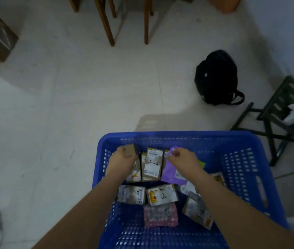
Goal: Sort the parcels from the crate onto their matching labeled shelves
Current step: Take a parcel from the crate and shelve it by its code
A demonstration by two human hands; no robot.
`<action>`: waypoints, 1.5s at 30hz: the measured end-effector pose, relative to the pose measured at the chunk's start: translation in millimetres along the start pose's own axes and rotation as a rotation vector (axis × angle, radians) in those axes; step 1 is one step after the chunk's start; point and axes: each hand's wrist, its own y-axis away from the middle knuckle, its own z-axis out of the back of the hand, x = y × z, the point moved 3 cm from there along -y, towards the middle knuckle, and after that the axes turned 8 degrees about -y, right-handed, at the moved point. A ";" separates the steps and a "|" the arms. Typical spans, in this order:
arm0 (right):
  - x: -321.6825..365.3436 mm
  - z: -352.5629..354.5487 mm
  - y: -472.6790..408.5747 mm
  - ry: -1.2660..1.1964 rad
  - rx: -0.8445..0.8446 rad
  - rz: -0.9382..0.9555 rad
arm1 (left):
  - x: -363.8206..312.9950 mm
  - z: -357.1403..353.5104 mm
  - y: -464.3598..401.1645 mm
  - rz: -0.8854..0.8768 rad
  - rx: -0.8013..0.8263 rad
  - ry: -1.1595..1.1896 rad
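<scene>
Both hands are down inside the blue crate, at its far end, so the step in hand looks like picking out the next parcels to shelve. The left hand curls its fingers round the top of a brown cardboard parcel standing against the far left corner of the crate. The right hand pinches the upper edge of a purple mailer bag between thumb and fingers, just beside a brown parcel marked "4-4" that stands between the two hands.

More parcels remain on the crate floor nearer the person: a box with a handwritten number, a silvery one to its left, a pink bubble-wrapped packet and a tilted box toward the right wall. So the sorting appears far from finished.

No shelves are in view, only a pale floor with a black backpack beyond the crate. The next move probably calls for lifting the gripped parcels clear, reading their numbers and turning toward the matching shelf.
</scene>
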 end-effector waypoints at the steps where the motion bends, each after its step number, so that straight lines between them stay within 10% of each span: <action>1: -12.5 -17.7 -9.1 -0.013 0.013 -0.021 | 17.1 -10.3 -14.2 0.029 -0.007 0.031; 23: -79.5 -73.5 -68.5 -0.193 -0.018 -0.193 | 68.2 -95.0 -100.1 0.279 -0.136 -0.026; 45: 109.6 67.8 123.3 -0.747 0.029 -0.217 | -79.0 51.4 169.3 -0.480 -0.352 0.012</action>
